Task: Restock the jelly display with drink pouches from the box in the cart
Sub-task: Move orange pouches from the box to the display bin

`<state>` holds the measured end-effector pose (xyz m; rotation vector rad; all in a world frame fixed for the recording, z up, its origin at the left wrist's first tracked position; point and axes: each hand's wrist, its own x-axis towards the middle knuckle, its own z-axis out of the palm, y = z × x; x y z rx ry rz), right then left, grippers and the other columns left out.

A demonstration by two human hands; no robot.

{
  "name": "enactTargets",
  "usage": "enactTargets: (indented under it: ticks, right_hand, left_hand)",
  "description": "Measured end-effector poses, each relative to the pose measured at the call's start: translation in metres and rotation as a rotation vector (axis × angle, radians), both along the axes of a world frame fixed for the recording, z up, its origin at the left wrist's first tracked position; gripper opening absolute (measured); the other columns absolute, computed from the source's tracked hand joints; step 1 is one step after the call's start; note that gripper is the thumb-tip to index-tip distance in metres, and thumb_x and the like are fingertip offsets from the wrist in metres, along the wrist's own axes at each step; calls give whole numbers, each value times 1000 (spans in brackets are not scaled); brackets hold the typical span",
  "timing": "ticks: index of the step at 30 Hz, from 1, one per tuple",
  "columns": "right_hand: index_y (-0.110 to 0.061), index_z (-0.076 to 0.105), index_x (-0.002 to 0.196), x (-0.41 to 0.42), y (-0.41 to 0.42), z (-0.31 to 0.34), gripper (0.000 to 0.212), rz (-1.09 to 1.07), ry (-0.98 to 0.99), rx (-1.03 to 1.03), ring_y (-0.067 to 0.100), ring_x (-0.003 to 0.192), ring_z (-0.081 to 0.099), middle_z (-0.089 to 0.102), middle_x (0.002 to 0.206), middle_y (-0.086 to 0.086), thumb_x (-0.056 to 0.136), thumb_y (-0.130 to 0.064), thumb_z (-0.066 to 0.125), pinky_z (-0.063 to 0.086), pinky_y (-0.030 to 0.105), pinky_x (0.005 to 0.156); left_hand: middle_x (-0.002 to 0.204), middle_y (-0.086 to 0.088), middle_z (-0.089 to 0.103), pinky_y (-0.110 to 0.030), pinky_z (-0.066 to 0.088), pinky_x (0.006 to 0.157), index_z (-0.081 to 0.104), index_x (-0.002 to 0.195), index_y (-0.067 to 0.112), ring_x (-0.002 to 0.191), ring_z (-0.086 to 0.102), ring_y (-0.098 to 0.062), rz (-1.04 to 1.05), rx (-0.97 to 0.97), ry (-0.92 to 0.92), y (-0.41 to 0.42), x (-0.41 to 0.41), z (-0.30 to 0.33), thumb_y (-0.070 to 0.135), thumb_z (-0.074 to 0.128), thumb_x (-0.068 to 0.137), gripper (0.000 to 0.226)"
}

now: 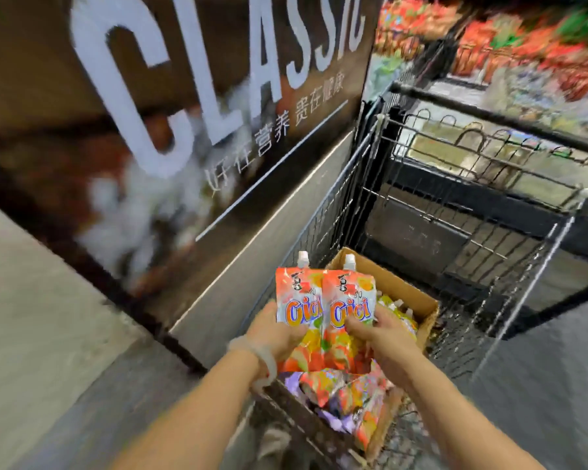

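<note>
Low in the centre of the frame, the left hand (279,329) grips one orange drink pouch (297,300) and the right hand (379,329) grips a second pouch (348,300), held upright side by side, touching, above the cardboard box (401,286). The box sits in the wire cart (472,212) and holds more pouches (350,398). A dark "CLASSIC" sign (184,96) fills the upper left.
</note>
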<state>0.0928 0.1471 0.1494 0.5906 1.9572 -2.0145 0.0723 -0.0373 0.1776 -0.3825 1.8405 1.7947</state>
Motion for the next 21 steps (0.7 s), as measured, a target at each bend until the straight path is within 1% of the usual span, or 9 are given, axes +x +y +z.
enactTargets:
  ticks: [1,4,6,8,11,14,16,19,21]
  right_hand:
    - [-8,62,106,10,-9,8,22,36,12,1,21,80,68,72,95,11,85,-1,64,57,37,72]
    - [-7,62,110,39,-40,31,27,135,31,-21,37,100,65,70,107,19,85,0,63,51,51,93]
    - [-5,61,112,54,-64,44,28,216,37,-46,36,99,65,70,107,19,85,0,63,51,51,93]
    - [-4,61,110,70,-94,55,26,302,48,-78,31,90,67,71,103,17,85,2,62,55,47,87]
    - [-5,62,107,93,-142,67,24,443,67,-108,26,80,70,72,98,16,84,3,62,59,42,77]
    - [-10,63,107,124,-195,77,25,594,68,-107,34,95,69,72,103,16,83,-4,67,54,54,87]
    - [-11,60,109,150,-233,86,28,685,65,-107,34,95,69,72,104,14,83,-5,68,54,53,86]
    - [-11,59,107,202,-293,99,26,827,60,-139,35,96,68,71,104,15,83,-2,66,53,54,89]
    - [-11,60,102,247,-332,108,21,926,76,-154,37,98,66,70,105,17,84,-1,65,52,54,90]
  left_hand:
    - [80,-8,66,-29,56,60,59,90,12,66,63,-20,48,-15,13,-11,18,6,-9,67,78,25]
    - [93,-11,69,-44,59,73,56,107,4,79,67,-28,162,-40,14,-45,70,22,3,75,69,42]
    - [89,-7,67,-30,58,57,54,106,6,72,65,-19,253,-32,16,-68,103,34,-5,67,80,31]
    - [90,-5,67,-22,55,54,55,108,6,73,64,-16,350,-56,31,-92,137,48,-7,63,83,29]
    - [97,-7,69,-26,56,66,58,112,5,83,66,-19,458,-83,86,-134,186,56,-5,66,82,33]
    - [90,-2,68,-25,56,65,58,109,8,77,65,-14,591,-84,114,-177,242,65,-3,70,79,34]
    - [97,-7,68,-24,58,62,55,117,2,77,67,-15,690,-87,137,-204,284,72,-3,73,74,47]
    - [93,-9,65,-17,55,51,53,117,2,62,67,-7,865,-75,170,-241,360,89,-13,63,81,40]
    - [89,-8,66,-24,59,59,54,118,0,68,67,-13,976,-71,178,-265,417,97,-12,63,81,39]
